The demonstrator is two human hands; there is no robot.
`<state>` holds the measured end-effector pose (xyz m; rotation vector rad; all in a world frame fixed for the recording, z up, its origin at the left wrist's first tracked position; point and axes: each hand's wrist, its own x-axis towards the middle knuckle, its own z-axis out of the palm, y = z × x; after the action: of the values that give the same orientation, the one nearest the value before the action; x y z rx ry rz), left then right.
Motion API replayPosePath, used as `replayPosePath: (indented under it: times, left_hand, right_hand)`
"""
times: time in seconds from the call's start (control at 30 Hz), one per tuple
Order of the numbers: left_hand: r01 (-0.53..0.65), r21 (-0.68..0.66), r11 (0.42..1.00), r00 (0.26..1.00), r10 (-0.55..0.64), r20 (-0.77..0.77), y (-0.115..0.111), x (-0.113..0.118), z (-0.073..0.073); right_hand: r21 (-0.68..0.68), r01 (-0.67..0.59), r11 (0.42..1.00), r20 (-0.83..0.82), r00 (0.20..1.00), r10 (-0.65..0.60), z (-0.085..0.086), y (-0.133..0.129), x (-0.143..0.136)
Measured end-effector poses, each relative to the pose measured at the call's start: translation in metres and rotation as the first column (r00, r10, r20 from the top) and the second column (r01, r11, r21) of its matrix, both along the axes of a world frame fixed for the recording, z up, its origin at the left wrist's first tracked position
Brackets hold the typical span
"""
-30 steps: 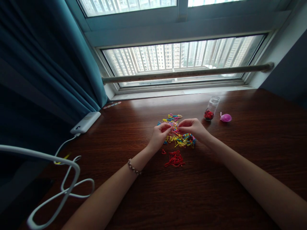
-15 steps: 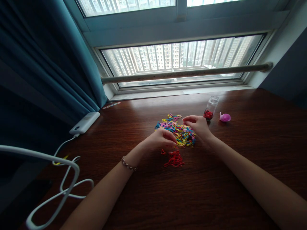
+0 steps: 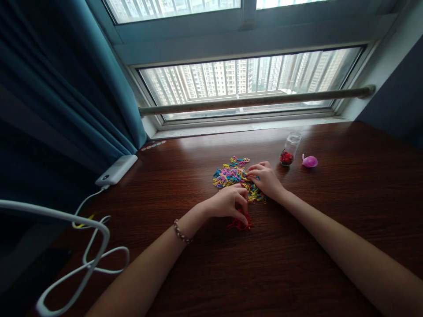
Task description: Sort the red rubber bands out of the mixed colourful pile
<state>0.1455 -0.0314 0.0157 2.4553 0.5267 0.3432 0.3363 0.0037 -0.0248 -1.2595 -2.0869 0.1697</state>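
Note:
Small multicoloured elastic bands (image 3: 228,176), yellow, blue, pink and purple, lie in a loose heap on the table. A smaller pile of red elastic bands (image 3: 238,225) sits just nearer to me. My left hand (image 3: 231,201), with a braided band on its wrist, hangs over the red pile and covers part of it. Its thumb and fingertips come together in a pinch there; whatever is between them is hidden. My right hand (image 3: 266,179) rests at the right side of the mixed heap, fingers stretched out and somewhat apart, touching the bands.
Behind my right hand stands a clear jar (image 3: 291,149) with red bands at its bottom. A pink egg-shaped object (image 3: 309,161) lies beside it. At left are a white power bank (image 3: 116,170), a looped white cable (image 3: 95,255) and a blue curtain (image 3: 125,101).
My left hand has moved down and slightly right, from the edge of the mixed heap to the red pile. My right hand has shifted slightly left and down onto the mixed bands.

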Motion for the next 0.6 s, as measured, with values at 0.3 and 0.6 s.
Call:
replayPosePath:
  times: [0.3,0.6]
  left_hand:
    - [-0.232,0.027,0.972,0.96,0.225,0.169,0.005,0.0,-0.007]
    - [-0.396,0.527,0.752,0.907,0.408,0.099,0.021,-0.015,-0.03]
  right_hand:
    - [-0.098,0.061,0.993,-0.07,0.995,-0.068,0.0,0.003,0.0]
    - [-0.163,0.095,0.982,-0.215,0.968,-0.129,0.004,0.002,0.001]
